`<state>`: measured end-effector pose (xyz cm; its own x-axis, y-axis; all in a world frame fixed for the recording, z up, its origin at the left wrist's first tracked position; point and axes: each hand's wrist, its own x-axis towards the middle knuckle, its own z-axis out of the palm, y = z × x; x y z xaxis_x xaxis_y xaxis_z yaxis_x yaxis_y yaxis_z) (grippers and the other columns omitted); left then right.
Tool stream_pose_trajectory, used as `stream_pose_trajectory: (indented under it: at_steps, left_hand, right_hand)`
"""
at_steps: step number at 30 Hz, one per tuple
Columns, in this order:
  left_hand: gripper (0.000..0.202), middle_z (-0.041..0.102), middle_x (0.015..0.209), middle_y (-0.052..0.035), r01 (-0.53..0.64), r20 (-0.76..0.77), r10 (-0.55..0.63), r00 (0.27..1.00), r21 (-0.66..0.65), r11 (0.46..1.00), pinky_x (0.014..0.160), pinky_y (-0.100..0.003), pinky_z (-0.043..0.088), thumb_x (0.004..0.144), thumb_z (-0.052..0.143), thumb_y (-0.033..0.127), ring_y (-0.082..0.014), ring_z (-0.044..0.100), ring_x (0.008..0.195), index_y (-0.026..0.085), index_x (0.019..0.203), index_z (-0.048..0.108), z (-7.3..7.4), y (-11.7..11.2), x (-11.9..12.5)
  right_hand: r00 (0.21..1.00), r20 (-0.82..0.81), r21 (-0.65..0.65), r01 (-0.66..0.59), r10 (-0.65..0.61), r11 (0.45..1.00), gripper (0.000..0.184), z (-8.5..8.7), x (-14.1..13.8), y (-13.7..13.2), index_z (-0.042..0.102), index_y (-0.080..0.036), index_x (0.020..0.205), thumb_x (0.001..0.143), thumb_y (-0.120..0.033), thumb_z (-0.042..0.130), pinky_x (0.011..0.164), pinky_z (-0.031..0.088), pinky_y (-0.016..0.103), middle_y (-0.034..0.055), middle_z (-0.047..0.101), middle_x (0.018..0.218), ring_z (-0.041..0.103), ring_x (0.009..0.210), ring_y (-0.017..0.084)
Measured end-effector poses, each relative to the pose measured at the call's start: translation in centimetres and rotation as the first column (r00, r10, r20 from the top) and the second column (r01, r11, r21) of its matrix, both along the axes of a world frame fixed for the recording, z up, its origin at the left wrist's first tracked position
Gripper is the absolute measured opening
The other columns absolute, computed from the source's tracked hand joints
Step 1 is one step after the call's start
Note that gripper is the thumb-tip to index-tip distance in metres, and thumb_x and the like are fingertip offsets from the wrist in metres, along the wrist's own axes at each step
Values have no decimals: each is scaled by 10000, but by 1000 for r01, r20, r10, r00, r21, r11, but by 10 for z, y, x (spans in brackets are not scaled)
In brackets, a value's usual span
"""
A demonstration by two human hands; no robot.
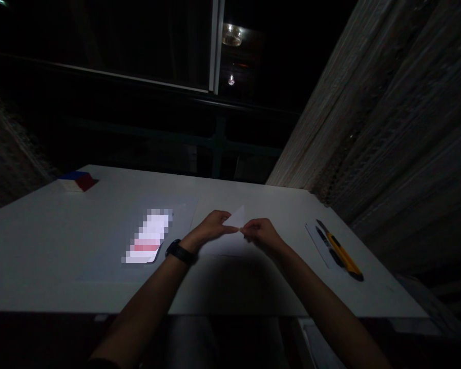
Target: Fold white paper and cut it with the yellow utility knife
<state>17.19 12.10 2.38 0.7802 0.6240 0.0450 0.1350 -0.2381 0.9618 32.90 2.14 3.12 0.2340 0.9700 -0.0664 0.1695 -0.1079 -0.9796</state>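
A small white piece of folded paper (236, 218), triangular in outline, is pinched between both of my hands above the middle of the white table (42, 241). My left hand (211, 228), with a dark watch at the wrist, grips its left edge with closed fingers. My right hand (259, 233) pinches the paper's lower right corner. A larger white sheet (223, 248) lies flat on the table beneath the hands.
A phone with a lit screen (148, 238) lies left of my hands. A yellow utility knife (341, 253) and a ruler rest at the right. A red, blue and white block (77, 180) sits at the far left corner. A curtain hangs at right; dark window behind.
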Motion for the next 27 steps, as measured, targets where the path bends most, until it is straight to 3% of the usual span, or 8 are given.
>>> stream_pose_trajectory:
  at_steps: [4,8,9,11,13,15,21,27]
  left_hand:
    - [341,688,840,-48,-69,-113,110,987,317,946,674,-296,474,648,745,302,-190,632,750,158,942,651,-3,-7,2]
    - [267,654,1078,-56,-23,-69,100,993,705,709,908,-349,428,790,631,282,-210,581,1030,206,1046,628,-2,-26,0]
    - [229,646,1109,-52,48,-95,36,995,754,655,956,-348,399,841,568,275,-203,552,1093,208,1051,629,-2,-31,-2]
    - [260,624,1182,-43,194,-193,-63,979,794,576,1027,-353,340,905,467,285,-194,478,1208,209,1107,613,-6,-40,-8]
    - [336,551,1301,-33,285,-286,-81,955,803,523,1080,-389,269,935,405,314,-199,378,1300,219,1225,544,-12,-46,-14]
    - [395,458,1392,-21,325,-340,-62,938,809,490,1107,-425,206,950,361,343,-203,293,1350,237,1319,453,-16,-49,-18]
    - [389,469,1382,-43,320,-351,-29,936,812,488,1108,-416,202,959,321,342,-193,284,1354,220,1286,491,-16,-57,-18]
    - [471,378,1444,-54,359,-388,-41,921,800,480,1119,-469,132,938,355,402,-228,236,1372,234,1377,370,-12,-66,-22]
  right_hand:
    - [980,149,-176,-109,136,978,366,-2,6,-10,570,-146,525,578,-484,700,397,286,224,35,605,495,416,376,80]
    - [861,509,-112,84,-16,990,358,9,35,-37,638,-140,688,760,-478,544,480,363,244,61,639,581,523,483,128]
    - [771,624,-40,190,-124,981,344,13,49,-49,654,-146,775,793,-459,511,527,390,257,73,661,644,570,559,153]
    - [430,842,101,466,-325,879,387,21,81,-74,661,-150,894,835,-467,448,600,413,304,120,678,753,619,716,224]
    - [134,948,145,627,-289,765,448,22,114,-100,651,-122,982,867,-465,386,626,421,359,199,667,886,620,842,305]
    - [18,976,151,670,-219,727,484,18,140,-120,636,-92,1029,878,-468,370,657,432,383,240,643,960,604,918,340]
    - [170,976,-20,688,-134,725,547,-7,164,-141,677,-99,935,883,-500,309,599,437,424,267,623,959,620,850,379]
    - [154,966,51,670,-206,740,571,-14,171,-142,699,-69,902,872,-507,334,547,422,432,303,611,899,627,778,391]
